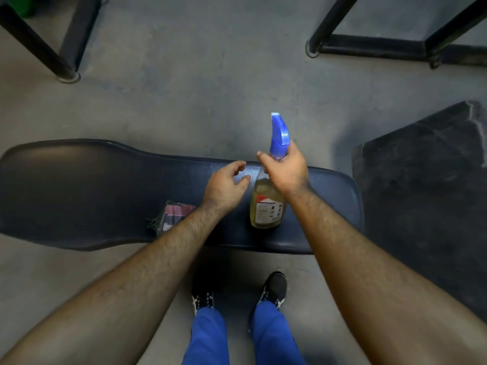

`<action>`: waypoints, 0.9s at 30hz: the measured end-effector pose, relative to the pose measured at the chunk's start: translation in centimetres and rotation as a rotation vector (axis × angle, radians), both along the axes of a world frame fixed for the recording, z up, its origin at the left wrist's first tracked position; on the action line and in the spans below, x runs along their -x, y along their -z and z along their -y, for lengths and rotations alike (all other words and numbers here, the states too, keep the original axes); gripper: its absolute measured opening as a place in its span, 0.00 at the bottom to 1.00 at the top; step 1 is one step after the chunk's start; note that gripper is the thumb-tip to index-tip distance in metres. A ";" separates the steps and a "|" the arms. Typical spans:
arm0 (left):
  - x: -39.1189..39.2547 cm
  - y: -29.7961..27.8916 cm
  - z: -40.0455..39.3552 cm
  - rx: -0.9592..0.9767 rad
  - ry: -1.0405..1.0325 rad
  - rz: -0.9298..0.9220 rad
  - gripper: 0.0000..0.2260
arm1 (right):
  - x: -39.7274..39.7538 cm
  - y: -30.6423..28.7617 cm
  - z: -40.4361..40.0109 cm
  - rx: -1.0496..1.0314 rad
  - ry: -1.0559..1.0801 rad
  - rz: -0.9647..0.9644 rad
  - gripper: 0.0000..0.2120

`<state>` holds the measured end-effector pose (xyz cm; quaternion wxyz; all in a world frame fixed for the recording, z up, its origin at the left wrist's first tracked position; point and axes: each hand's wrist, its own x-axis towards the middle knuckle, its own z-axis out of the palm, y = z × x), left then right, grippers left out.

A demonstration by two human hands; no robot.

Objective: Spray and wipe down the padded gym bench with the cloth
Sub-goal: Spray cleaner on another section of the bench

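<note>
Right hand (286, 171) grips the spray bottle (267, 204) neck; left hand (224, 187) hovers beside, loosely curled, empty.

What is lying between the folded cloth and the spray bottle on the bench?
In the head view, only the left forearm crosses above that stretch; the bench padding there looks bare between the cloth and the spray bottle.

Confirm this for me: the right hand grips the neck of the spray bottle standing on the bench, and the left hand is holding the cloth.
Not quite. In the head view the left hand holds nothing; it hovers open beside the spray bottle. The cloth lies on the bench, partly hidden by the left forearm. The right hand does grip the bottle's neck.
</note>
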<state>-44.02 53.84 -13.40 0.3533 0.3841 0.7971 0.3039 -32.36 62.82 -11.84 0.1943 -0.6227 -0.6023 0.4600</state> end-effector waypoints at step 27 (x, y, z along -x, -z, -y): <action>10.8 12.6 9.2 0.056 0.218 -0.635 0.30 | 8.7 6.3 9.6 0.159 -0.288 0.341 0.12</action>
